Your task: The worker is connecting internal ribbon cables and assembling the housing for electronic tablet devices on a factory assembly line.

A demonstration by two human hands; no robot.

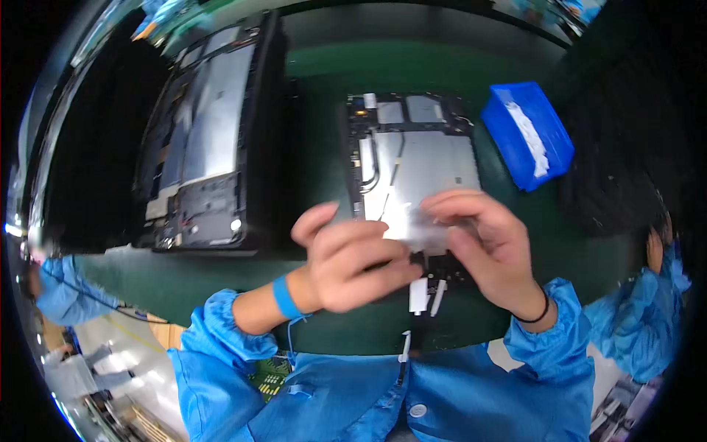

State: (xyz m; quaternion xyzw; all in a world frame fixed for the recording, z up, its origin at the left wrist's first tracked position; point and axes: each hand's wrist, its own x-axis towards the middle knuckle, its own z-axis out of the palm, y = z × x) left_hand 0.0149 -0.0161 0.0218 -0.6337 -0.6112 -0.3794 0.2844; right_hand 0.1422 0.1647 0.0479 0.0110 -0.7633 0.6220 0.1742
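**Both hands pinch a clear film over an opened tablet**

The left hand (352, 261) and right hand (482, 243) meet above the green table (317, 74), fingers closed on a small clear film (418, 227) held between them. Directly beneath lies an opened tablet (412, 158), its metal plate showing. A second opened tablet (202, 140) rests to the left, a blue bin (526, 132) to the right.

Both hands (420, 250) on a clear film piece (423, 228) — above an opened tablet (423, 162), blue bin (526, 132) alongside.
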